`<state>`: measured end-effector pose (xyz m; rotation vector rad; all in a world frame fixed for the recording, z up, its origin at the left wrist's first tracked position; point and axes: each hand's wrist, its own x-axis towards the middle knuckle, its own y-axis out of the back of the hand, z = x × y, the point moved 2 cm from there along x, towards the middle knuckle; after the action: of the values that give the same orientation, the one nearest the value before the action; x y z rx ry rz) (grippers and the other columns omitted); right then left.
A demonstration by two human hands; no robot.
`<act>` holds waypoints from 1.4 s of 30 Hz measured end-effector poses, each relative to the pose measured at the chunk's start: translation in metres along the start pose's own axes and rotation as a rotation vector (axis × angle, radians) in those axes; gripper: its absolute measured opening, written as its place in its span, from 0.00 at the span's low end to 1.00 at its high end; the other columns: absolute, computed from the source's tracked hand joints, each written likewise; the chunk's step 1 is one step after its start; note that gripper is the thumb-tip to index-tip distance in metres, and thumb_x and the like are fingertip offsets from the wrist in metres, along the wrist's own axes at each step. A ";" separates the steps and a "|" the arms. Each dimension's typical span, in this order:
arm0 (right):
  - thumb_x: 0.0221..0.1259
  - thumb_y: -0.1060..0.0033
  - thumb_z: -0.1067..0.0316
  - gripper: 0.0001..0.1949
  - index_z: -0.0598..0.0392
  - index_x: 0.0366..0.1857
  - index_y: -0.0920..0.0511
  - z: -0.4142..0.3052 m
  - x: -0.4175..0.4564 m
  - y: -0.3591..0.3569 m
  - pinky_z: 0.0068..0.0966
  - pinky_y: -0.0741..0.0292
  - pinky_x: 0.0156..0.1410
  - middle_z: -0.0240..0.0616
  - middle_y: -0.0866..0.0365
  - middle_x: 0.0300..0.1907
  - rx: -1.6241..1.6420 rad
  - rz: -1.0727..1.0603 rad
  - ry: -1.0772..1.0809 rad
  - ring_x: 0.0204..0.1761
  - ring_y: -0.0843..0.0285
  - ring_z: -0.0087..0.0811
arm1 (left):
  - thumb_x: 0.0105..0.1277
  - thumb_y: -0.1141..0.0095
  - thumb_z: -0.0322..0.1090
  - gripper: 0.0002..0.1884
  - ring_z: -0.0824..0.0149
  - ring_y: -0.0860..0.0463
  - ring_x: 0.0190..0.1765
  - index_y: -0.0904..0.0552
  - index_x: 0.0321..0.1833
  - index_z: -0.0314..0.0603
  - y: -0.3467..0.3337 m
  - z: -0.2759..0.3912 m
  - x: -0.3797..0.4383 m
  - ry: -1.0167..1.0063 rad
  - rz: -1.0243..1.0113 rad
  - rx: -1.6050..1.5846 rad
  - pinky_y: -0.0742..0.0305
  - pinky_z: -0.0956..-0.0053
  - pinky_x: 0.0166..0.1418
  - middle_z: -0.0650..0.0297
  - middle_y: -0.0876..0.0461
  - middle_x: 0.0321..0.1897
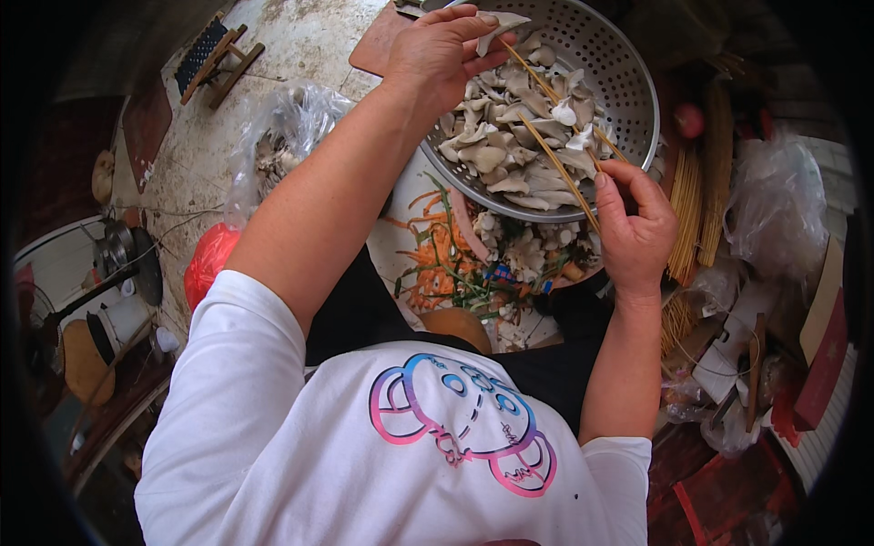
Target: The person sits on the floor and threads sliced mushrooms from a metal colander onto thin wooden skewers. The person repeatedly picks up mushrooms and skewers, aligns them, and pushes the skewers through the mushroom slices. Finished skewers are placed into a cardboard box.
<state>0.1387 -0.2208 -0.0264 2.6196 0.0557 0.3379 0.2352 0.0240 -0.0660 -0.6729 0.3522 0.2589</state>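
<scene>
My left hand (437, 61) is at the far rim of a perforated metal basin (611, 54), pinching a torn grey oyster mushroom piece (504, 31) between thumb and fingers. The tip of a bamboo skewer (529, 66) meets that piece or lies just beneath it. My right hand (638, 228), by the basin's near right rim, grips this skewer low down, where pale mushroom pieces (579, 140) appear threaded on it. Another skewer (556, 164) slants out from the same hand over the basin. Many loose oyster mushroom pieces (485, 153) fill the basin's bottom.
Orange and green vegetable peelings (444, 252) and mushroom scraps (532, 249) lie below the basin. Bundled bamboo sticks (686, 218) and a clear plastic bag (778, 198) are at right. Leftward are a mushroom-filled bag (280, 136), a red bag (210, 263) and a folding stool (208, 61).
</scene>
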 end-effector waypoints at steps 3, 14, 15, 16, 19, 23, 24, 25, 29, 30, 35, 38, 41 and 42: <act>0.61 0.34 0.75 0.06 0.60 0.40 0.16 -0.002 0.000 -0.001 0.16 0.27 0.34 0.32 0.18 0.30 -0.034 0.001 0.011 0.28 0.25 0.17 | 0.68 0.41 0.26 0.19 0.59 0.14 0.45 0.31 0.59 0.40 0.000 -0.002 0.001 0.000 0.014 0.035 0.15 0.63 0.49 0.57 0.17 0.46; 0.58 0.35 0.76 0.06 0.59 0.39 0.16 -0.003 -0.003 -0.005 0.23 0.22 0.39 0.40 0.15 0.33 -0.188 0.020 0.079 0.31 0.18 0.29 | 0.64 0.37 0.25 0.15 0.62 0.12 0.43 0.25 0.53 0.37 -0.010 -0.028 -0.020 0.014 0.009 0.124 0.15 0.68 0.44 0.56 0.15 0.39; 0.58 0.35 0.76 0.06 0.59 0.39 0.16 -0.002 -0.003 -0.005 0.24 0.22 0.40 0.40 0.15 0.33 -0.196 0.020 0.084 0.31 0.18 0.30 | 0.66 0.38 0.28 0.13 0.65 0.12 0.45 0.21 0.52 0.39 -0.015 -0.029 -0.030 0.039 0.026 0.164 0.17 0.70 0.44 0.58 0.14 0.38; 0.58 0.35 0.76 0.06 0.58 0.39 0.16 -0.003 -0.003 -0.006 0.24 0.22 0.40 0.40 0.15 0.33 -0.200 0.016 0.083 0.31 0.17 0.31 | 0.67 0.36 0.26 0.18 0.64 0.13 0.47 0.26 0.57 0.38 -0.019 -0.030 -0.035 0.100 -0.001 0.207 0.17 0.72 0.44 0.60 0.15 0.44; 0.58 0.35 0.75 0.06 0.58 0.38 0.16 -0.003 -0.002 -0.009 0.24 0.22 0.40 0.40 0.15 0.33 -0.209 0.013 0.080 0.32 0.17 0.31 | 0.66 0.36 0.27 0.18 0.66 0.13 0.47 0.25 0.56 0.38 -0.023 -0.045 -0.045 0.131 -0.031 0.268 0.18 0.75 0.43 0.60 0.15 0.44; 0.59 0.36 0.74 0.06 0.58 0.39 0.16 0.003 -0.002 -0.009 0.23 0.22 0.39 0.40 0.15 0.33 -0.219 0.023 0.076 0.31 0.18 0.30 | 0.65 0.34 0.28 0.19 0.69 0.14 0.45 0.25 0.56 0.39 -0.027 -0.047 -0.046 0.115 -0.019 0.230 0.20 0.76 0.44 0.61 0.15 0.44; 0.59 0.36 0.74 0.06 0.58 0.39 0.16 0.004 -0.002 -0.009 0.23 0.22 0.38 0.40 0.15 0.33 -0.220 0.018 0.077 0.30 0.18 0.29 | 0.65 0.34 0.28 0.19 0.69 0.14 0.45 0.24 0.56 0.39 -0.027 -0.048 -0.046 0.107 -0.020 0.231 0.20 0.76 0.44 0.61 0.15 0.44; 0.59 0.36 0.74 0.06 0.58 0.39 0.16 0.005 -0.002 -0.010 0.22 0.23 0.37 0.39 0.16 0.33 -0.196 -0.002 0.033 0.29 0.19 0.27 | 0.64 0.34 0.29 0.19 0.69 0.14 0.45 0.24 0.56 0.39 -0.027 -0.049 -0.047 0.099 -0.020 0.232 0.20 0.76 0.43 0.61 0.15 0.44; 0.60 0.36 0.73 0.07 0.60 0.40 0.17 0.010 -0.004 -0.012 0.18 0.25 0.36 0.33 0.17 0.30 -0.055 -0.053 -0.127 0.28 0.23 0.19 | 0.63 0.33 0.29 0.20 0.71 0.15 0.45 0.24 0.56 0.39 -0.027 -0.050 -0.045 0.102 -0.048 0.201 0.21 0.77 0.43 0.63 0.15 0.43; 0.61 0.36 0.73 0.07 0.60 0.41 0.17 0.012 -0.004 -0.013 0.17 0.26 0.35 0.31 0.17 0.30 -0.007 -0.059 -0.162 0.28 0.24 0.16 | 0.65 0.35 0.30 0.17 0.70 0.15 0.45 0.23 0.55 0.39 -0.028 -0.049 -0.044 0.091 -0.059 0.192 0.21 0.75 0.44 0.64 0.15 0.42; 0.63 0.36 0.73 0.06 0.60 0.42 0.16 0.016 -0.001 -0.009 0.14 0.27 0.36 0.25 0.18 0.29 0.110 -0.039 -0.240 0.29 0.27 0.13 | 0.63 0.34 0.31 0.17 0.63 0.14 0.43 0.25 0.51 0.36 -0.023 -0.049 -0.031 0.081 -0.236 0.107 0.18 0.71 0.47 0.57 0.16 0.41; 0.63 0.35 0.73 0.07 0.59 0.42 0.15 0.019 0.003 -0.001 0.13 0.28 0.36 0.24 0.18 0.29 0.136 0.044 -0.295 0.29 0.28 0.12 | 0.65 0.39 0.36 0.13 0.63 0.13 0.42 0.21 0.47 0.37 -0.016 -0.043 -0.018 -0.003 -0.150 0.381 0.19 0.67 0.46 0.59 0.15 0.40; 0.63 0.34 0.72 0.07 0.59 0.42 0.15 0.019 0.005 0.005 0.13 0.29 0.36 0.23 0.19 0.29 0.136 0.080 -0.321 0.29 0.29 0.12 | 0.64 0.42 0.36 0.09 0.60 0.13 0.43 0.14 0.40 0.41 -0.011 -0.040 -0.017 -0.116 -0.187 0.994 0.20 0.63 0.48 0.60 0.13 0.38; 0.63 0.34 0.72 0.07 0.59 0.42 0.15 0.018 0.005 0.005 0.12 0.29 0.35 0.23 0.19 0.29 0.134 0.079 -0.321 0.29 0.29 0.12 | 0.65 0.42 0.37 0.08 0.60 0.13 0.43 0.13 0.39 0.43 -0.012 -0.042 -0.019 -0.124 -0.251 1.306 0.20 0.64 0.48 0.61 0.12 0.38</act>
<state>0.1480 -0.2333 -0.0384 2.7805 -0.1376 -0.0647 0.2119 -0.0151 -0.0822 0.5858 0.2446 -0.1896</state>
